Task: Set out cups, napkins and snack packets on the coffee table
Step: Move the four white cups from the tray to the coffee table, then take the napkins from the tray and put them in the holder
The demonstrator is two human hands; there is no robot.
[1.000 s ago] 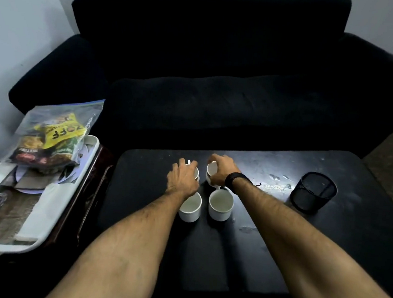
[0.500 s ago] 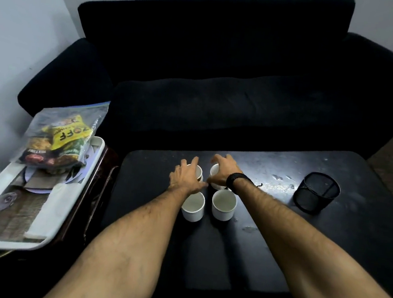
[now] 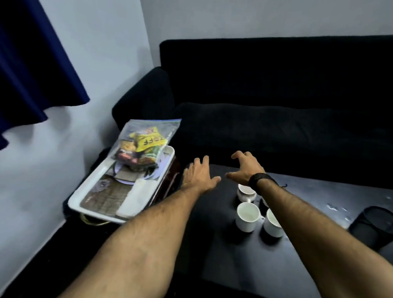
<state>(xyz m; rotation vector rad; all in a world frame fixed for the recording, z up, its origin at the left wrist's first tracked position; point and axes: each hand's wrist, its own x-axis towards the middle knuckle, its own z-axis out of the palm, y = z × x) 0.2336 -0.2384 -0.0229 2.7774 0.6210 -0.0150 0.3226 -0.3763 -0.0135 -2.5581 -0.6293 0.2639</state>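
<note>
Both hands empty, fingers spread, reaching left toward the tray

The left hand (image 3: 199, 175) and right hand (image 3: 245, 168) hover open over the tabletop's (image 3: 299, 267) left edge; the cups (image 3: 246, 216) stand just behind the right wrist. The snack bag (image 3: 143, 143) lies on the tray (image 3: 85, 200) just left of the left hand, a folded napkin (image 3: 135, 198) nearer. The bag looks light, crinkly and slippery, best pinched at its top edge; the napkin is soft and limp, so lift it flat.
</note>
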